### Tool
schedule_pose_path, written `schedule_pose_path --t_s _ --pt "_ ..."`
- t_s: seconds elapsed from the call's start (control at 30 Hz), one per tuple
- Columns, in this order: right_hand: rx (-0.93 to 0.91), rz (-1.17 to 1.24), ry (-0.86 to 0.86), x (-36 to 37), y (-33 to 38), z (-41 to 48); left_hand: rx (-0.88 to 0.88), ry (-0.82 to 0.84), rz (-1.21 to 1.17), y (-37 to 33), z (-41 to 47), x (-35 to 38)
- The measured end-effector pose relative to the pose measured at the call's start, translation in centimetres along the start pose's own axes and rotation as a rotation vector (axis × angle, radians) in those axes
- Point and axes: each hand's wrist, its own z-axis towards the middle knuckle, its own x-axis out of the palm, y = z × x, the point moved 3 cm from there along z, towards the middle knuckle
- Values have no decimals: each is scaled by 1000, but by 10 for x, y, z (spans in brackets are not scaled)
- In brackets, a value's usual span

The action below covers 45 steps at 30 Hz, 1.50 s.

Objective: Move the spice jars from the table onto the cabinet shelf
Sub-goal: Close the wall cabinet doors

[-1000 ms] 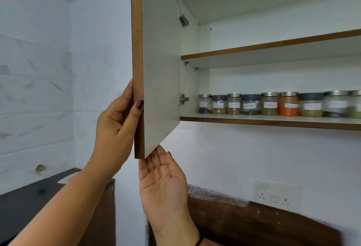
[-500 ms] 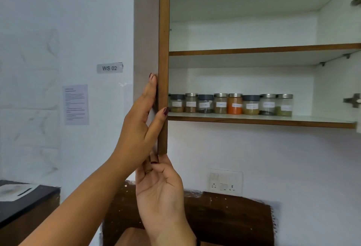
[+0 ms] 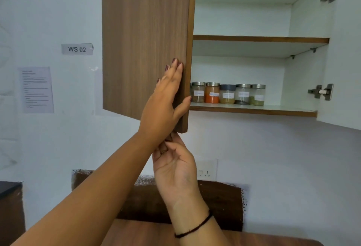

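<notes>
- Jars: five spice jars (image 3: pixel 227 94) in view on the lower shelf (image 3: pixel 254 109), set toward its far side. The row runs left–right, and any jars further left are hidden behind the cabinet door (image 3: pixel 144 40).
- Orientation: each jar upright, long axis vertical, lid up, label facing near.
- Left hand (image 3: pixel 166 107): fingers straight and pressed together, flat on the door's wood face, thumb hooked round its right edge — door pinched between them.
- Right hand (image 3: pixel 175 163): palm facing near, fingers loosely curled up under the door's bottom corner. Tips are hidden behind the left wrist, so can't tell if it grips or only touches.
- Step, my read: jars look shelved, so this is door handling, probably closing.
- Risk 1: thumb on the edge gets trapped against the cabinet frame if the door swings home first. Same for the right fingertips under the corner.
- Risk 2: a slam could rattle the jars, which stand close together in the row.
- Right-side door (image 3: pixel 343 69) stands open too.
</notes>
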Motion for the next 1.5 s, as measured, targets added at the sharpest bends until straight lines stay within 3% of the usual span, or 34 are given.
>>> schedule_pose_path --t_s 0.4,0.83,1.5 --pt "-108 -64 3 -34 51 39 -7 11 119 11 30 74" --pt "-90 44 22 -63 85 95 38 85 331 42 53 128" --pt "25 19 62 -97 119 156 -80 58 421 66 83 198"
